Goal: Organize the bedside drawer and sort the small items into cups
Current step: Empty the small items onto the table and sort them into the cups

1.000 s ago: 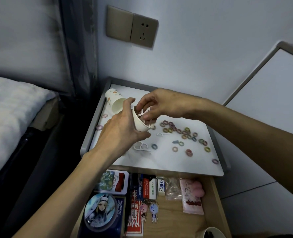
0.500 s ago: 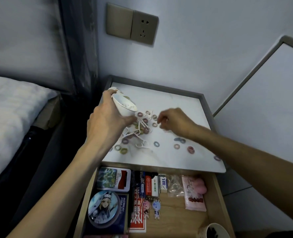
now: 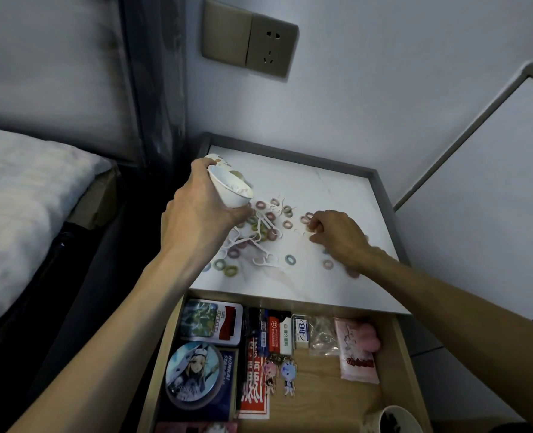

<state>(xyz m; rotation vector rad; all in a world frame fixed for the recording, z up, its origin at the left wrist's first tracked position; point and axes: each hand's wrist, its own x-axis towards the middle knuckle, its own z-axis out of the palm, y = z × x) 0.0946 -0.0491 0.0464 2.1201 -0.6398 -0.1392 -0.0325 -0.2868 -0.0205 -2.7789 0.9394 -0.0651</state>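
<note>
Setting: bedside surface (image 3: 337, 189), pale marbled top with a grey rim, set in a wall corner beside a bed (image 3: 24, 198); the drawer (image 3: 321, 401) beneath stands pulled open
Task items: small coloured rings (image 3: 290, 260) and white floss picks (image 3: 263, 260) lie mixed on the surface, thickest just below the white cup (image 3: 231, 196); a few rings lie apart near the right hand (image 3: 340, 239)
Left hand (image 3: 202, 214): fingers wrapped round the white cup's wall, holding it clear of the surface and tilted, mouth toward the right; pale contents show at the rim, too blurred to name
Right hand: knuckles up, fingers (image 3: 316, 228) curled narrow with tips down on the surface beside a pink ring; whether anything is pinched between them cannot be told
Step in hand (judged): picking one kind of item out of the mix for the held cup
Method advised: take one piece at a time, lift it clear of the tangled picks, bring the cup mouth close under the hand and level it so nothing spills
Also present: a patterned cup (image 3: 223, 160) behind the left hand; a dark-lined cup (image 3: 396, 417) at the drawer's near right corner
</note>
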